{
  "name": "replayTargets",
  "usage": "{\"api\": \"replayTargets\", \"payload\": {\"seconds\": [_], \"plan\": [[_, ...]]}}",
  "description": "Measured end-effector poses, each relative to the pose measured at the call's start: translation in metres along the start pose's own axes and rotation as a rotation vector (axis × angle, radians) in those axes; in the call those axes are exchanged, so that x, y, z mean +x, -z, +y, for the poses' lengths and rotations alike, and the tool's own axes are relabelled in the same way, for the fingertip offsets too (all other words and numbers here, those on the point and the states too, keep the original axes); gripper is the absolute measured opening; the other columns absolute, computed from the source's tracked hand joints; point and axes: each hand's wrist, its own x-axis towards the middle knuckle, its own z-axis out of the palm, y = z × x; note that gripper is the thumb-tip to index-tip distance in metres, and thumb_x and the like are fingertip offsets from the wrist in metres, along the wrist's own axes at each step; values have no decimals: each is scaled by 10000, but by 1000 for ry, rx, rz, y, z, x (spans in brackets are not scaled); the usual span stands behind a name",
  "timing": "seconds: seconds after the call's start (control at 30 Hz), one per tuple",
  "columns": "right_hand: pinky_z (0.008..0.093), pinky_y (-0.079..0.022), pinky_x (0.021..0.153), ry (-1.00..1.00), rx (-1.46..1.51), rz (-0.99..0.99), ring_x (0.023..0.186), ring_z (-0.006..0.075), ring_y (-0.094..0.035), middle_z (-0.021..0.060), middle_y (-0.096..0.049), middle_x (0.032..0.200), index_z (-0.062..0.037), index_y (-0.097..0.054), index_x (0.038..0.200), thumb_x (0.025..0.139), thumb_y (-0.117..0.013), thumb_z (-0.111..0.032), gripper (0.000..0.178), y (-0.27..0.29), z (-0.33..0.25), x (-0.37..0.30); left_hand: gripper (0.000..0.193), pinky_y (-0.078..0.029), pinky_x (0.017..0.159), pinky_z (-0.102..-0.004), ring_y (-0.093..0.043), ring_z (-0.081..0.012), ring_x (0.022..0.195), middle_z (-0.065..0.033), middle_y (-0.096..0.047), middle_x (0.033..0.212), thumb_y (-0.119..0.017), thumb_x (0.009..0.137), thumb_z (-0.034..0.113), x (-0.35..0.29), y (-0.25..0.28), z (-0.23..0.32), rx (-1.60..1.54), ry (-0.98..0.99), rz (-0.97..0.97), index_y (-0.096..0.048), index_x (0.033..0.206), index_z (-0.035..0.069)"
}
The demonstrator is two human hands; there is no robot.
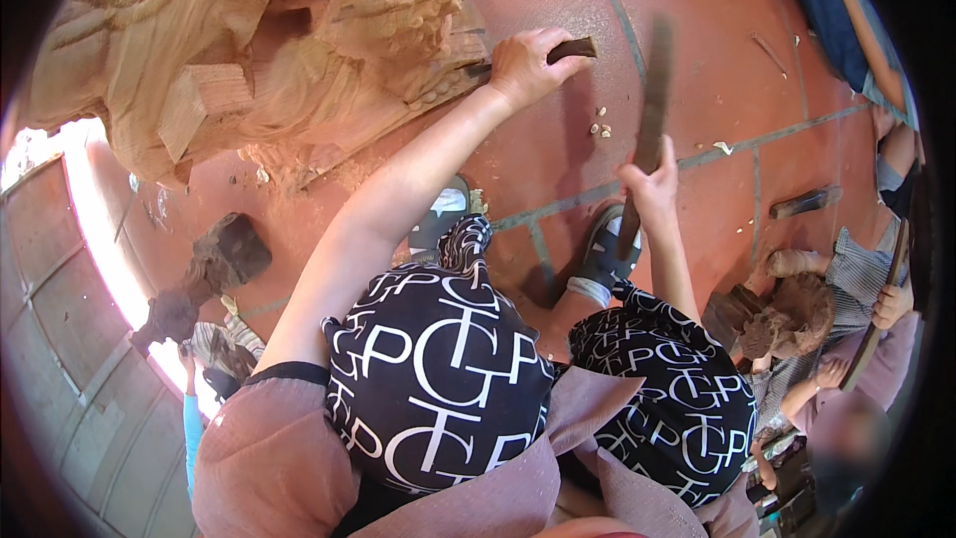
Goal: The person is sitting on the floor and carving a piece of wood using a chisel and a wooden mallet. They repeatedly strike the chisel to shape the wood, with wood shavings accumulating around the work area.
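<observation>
A large brown wood carving (329, 50) lies across the upper left, its surface cut into folds and knobbly shapes. My left hand (528, 68) is closed round a chisel; the dark handle end (574, 50) sticks out to the right of my fist. On the other side the chisel's dark shank points at the carving's right edge; whether its tip touches the wood I cannot tell. My right hand (652, 182) grips a flat wooden mallet (652, 110) low on its length. The mallet stands raised to the right of the chisel, its far end smeared by motion.
Red floor tiles (697, 60) hold a few pale wood chips (599, 126) and a dark wooden piece (805, 202). A dark block (234, 244) stands at left. At right another person's hand (891, 305) holds a long stick near a smaller carving (797, 314). More people sit around the edges.
</observation>
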Motion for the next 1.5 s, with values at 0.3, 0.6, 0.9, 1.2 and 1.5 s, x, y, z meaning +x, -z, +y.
{"api": "replayTargets", "payload": {"seconds": [0.3,0.6,0.9,1.2,1.5], "plan": [[278,-436,444,-112,-55,-88,505,124,-528,53,-564,717,-3,-407,1224,725,-642,-24,553,3,17,3,337,-510,669,-406,-663,-287,793,-77,-686,845,-707,761,454,-2,-2,-3,46,-3,-21,-694,888,142],[295,-436,435,11,-189,-106,502,145,-533,76,-573,747,-31,-439,1216,736,-615,10,512,6,26,5,294,-506,647,-369,-663,-271,753,-78,-685,846,-730,776,367,-4,3,-2,46,-8,-16,-690,916,112],[279,-447,445,-41,-47,-170,512,118,-525,51,-559,711,-15,-446,1190,730,-653,-8,504,-11,23,-21,284,-506,665,-369,-646,-269,757,-87,-668,820,-764,744,265,-20,23,19,-25,-232,112,-676,953,94],[270,-431,442,-245,330,-156,483,131,-520,46,-565,688,1,-463,1120,754,-684,-19,428,-10,26,-22,406,-514,653,-383,-658,-265,764,-55,-670,769,-720,752,506,-34,0,28,52,-269,-262,-688,850,114],[277,-435,458,-184,272,-121,487,138,-523,56,-542,689,2,-459,1125,751,-678,-44,436,-9,16,-24,453,-511,643,-419,-655,-309,756,-95,-667,770,-673,784,545,-2,-7,7,113,-178,-194,-673,814,93]]}}
